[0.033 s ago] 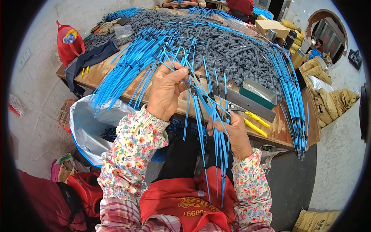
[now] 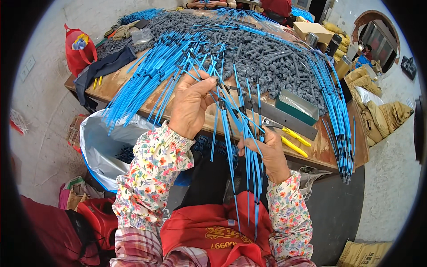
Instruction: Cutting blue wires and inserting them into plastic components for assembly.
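Observation:
My left hand (image 2: 190,107) is raised over the table's front edge, its thumb and forefinger pinched on thin blue sticks near their dark fittings. Lower and to the right, my right hand (image 2: 268,153) closes around a loose bundle of blue sticks (image 2: 256,180) with black sections. The bundle fans upward toward my left fingers, and its lower ends hang over my red apron (image 2: 191,227). Exactly how many sticks the left fingers grip is hidden. Beside my right hand lie yellow-handled pliers (image 2: 294,147), next to a grey metal bar (image 2: 284,120) and a green open box (image 2: 297,107).
A large heap of grey plastic fittings (image 2: 275,62) covers the table's middle. Blue sticks lie piled at the left (image 2: 147,80) and right (image 2: 333,111). A silver-lined bag (image 2: 100,138) stands below the table's left edge. Across the table are another person's hands (image 2: 202,4).

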The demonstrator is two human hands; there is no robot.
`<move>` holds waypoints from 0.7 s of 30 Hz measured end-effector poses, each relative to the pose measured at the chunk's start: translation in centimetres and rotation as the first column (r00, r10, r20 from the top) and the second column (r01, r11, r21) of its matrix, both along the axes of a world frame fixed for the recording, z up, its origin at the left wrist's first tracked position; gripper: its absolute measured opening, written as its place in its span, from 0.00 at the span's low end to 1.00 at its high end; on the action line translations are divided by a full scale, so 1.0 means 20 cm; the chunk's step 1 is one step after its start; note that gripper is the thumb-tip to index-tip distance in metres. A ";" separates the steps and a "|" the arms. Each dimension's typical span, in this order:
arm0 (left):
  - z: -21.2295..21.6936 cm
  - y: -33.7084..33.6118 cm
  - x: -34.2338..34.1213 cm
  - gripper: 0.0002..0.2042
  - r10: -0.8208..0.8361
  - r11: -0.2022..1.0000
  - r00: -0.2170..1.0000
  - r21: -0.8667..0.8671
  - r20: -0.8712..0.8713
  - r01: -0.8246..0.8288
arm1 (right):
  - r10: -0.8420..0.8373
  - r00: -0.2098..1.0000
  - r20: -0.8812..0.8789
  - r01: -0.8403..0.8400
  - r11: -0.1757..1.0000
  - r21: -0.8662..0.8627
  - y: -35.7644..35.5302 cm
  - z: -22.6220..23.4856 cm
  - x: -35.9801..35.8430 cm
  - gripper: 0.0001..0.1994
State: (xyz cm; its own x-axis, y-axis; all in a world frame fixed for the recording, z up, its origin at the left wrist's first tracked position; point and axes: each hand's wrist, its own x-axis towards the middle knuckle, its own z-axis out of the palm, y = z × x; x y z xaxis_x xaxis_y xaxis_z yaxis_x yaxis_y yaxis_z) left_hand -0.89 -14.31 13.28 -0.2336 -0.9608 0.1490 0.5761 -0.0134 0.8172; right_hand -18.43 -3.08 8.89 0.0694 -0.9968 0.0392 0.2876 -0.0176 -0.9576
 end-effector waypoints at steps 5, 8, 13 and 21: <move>-0.01 -0.02 0.00 0.05 0.009 1.000 1.000 0.004 -0.026 -0.009 | -0.074 0.997 -0.027 0.075 0.997 0.032 -0.01 0.02 0.01 0.12; 0.01 -0.01 -0.01 0.05 0.007 1.000 1.000 0.015 -0.019 -0.007 | -0.093 0.990 -0.108 0.091 0.996 -0.025 -0.03 0.00 0.00 0.13; 0.00 -0.01 -0.02 0.05 -0.009 0.999 1.000 0.031 -0.010 0.009 | -0.084 0.970 -0.226 0.093 0.995 0.033 -0.03 0.02 0.00 0.14; -0.02 -0.12 0.09 0.04 0.071 0.997 0.983 -0.005 -0.170 -0.073 | -0.303 0.915 -0.266 0.266 0.949 -0.167 -0.01 0.06 -0.08 0.11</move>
State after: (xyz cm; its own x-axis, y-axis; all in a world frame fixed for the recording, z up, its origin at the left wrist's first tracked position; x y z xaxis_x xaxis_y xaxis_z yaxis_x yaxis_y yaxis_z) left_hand 0.82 -16.80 12.83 -0.1340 -0.9723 0.1913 0.7055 0.0419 0.7075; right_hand -20.10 -3.26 10.02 -0.1895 -0.9643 0.1852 -0.0319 -0.1825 -0.9827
